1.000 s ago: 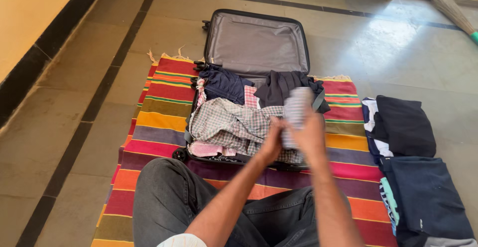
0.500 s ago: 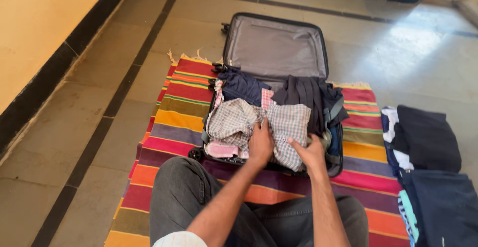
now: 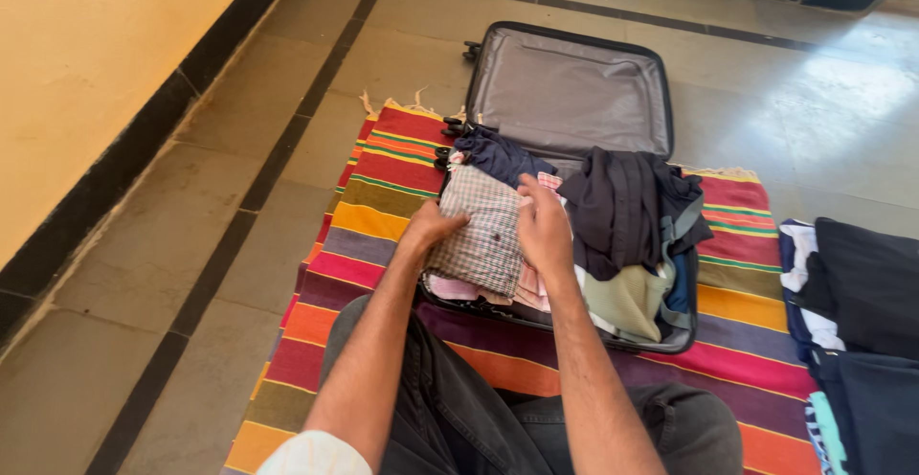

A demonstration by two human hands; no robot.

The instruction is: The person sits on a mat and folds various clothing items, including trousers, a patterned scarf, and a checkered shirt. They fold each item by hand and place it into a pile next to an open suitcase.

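Observation:
An open dark suitcase (image 3: 661, 343) lies on a striped rug, its grey lined lid (image 3: 571, 92) flat on the floor behind. Inside, a folded checked shirt (image 3: 486, 229) sits in the left half. My left hand (image 3: 433, 225) grips its left edge and my right hand (image 3: 544, 226) presses on its right edge. A dark navy garment (image 3: 500, 156) lies behind the shirt, pink cloth (image 3: 528, 288) shows under it, and a black garment (image 3: 624, 205) over an olive one (image 3: 627, 301) fills the right half.
The striped rug (image 3: 364, 197) covers grey floor tiles. A pile of dark and white-blue clothes (image 3: 862, 293) lies on the rug's right end. A yellow wall with a black skirting (image 3: 124, 149) runs along the left. My knees in dark jeans (image 3: 450, 418) are below.
The checked shirt was spread loosely across the suitcase; now it is gathered into a compact fold at the left. Both hands moved left and further in. The camera view shifted left.

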